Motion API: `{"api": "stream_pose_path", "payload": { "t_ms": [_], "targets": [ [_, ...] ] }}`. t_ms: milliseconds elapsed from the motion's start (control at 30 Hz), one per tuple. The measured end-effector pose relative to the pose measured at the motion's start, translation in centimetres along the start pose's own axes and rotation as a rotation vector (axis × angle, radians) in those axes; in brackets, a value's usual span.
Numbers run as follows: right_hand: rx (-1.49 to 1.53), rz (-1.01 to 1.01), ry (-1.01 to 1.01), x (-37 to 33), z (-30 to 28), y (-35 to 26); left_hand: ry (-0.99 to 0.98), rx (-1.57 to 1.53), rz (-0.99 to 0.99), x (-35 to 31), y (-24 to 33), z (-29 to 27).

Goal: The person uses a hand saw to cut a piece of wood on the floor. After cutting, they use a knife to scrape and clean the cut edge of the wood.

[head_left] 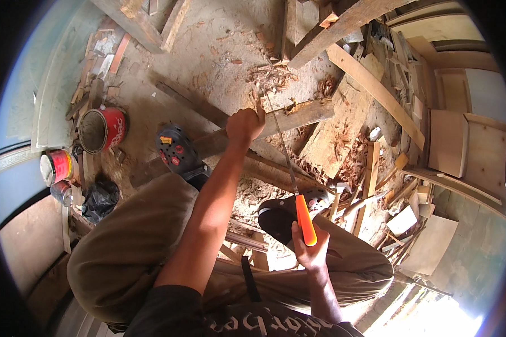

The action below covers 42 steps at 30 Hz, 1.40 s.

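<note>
Right hand (312,250) clamped on orange-handled saw (303,214), blade over wooden beam (306,114); left hand (245,125) near blade's far end, can't tell its grip; best use straight strokes, that hand clear of the edge.

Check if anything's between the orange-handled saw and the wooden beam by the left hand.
Nothing visible. The orange-handled saw, gripped in the right hand, reaches across the wooden beam. The left hand is close by, left of it, not in between. Contact with the wood is unclear.

Saw blade (283,140) bars the way forward between the forearms (205,216)
</note>
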State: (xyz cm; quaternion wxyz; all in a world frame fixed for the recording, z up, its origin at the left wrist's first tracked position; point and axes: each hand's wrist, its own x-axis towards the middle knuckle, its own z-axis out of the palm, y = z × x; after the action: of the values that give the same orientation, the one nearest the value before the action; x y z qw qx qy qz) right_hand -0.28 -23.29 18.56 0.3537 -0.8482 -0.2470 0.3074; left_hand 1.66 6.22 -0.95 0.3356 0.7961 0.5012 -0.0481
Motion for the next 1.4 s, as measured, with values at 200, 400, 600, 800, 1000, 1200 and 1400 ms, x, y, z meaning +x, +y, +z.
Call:
{"api": "stream_pose_path", "payload": {
  "t_ms": [200,400,600,800,1000,1200,1400],
  "targets": [
    [-0.002,-0.210,-0.064,-1.9,-1.5,2.6,0.048,0.006,0.003,0.0,0.1,0.5],
    [-0.083,-0.239,0.099,-1.3,-1.9,3.9,-0.001,0.009,-0.023,-0.1,-0.1,-0.5],
    [-0.081,-0.164,0.131,-1.2,-1.1,4.6,-0.036,0.000,0.014,0.4,0.4,0.4],
    [-0.090,-0.171,0.148,-1.5,-0.3,4.8,0.005,0.012,0.007,0.0,0.0,0.2],
    [-0.152,-0.159,0.186,-1.9,-0.6,5.0,0.019,0.027,0.020,0.6,0.1,1.1],
    [-0.118,-0.169,0.113,0.5,-0.4,3.8,0.124,0.037,0.032,0.1,-0.3,-0.1],
    [-0.190,-0.045,0.156,-1.2,-1.8,0.1,0.069,0.023,0.075,0.4,-0.7,0.5]
  ]
}}
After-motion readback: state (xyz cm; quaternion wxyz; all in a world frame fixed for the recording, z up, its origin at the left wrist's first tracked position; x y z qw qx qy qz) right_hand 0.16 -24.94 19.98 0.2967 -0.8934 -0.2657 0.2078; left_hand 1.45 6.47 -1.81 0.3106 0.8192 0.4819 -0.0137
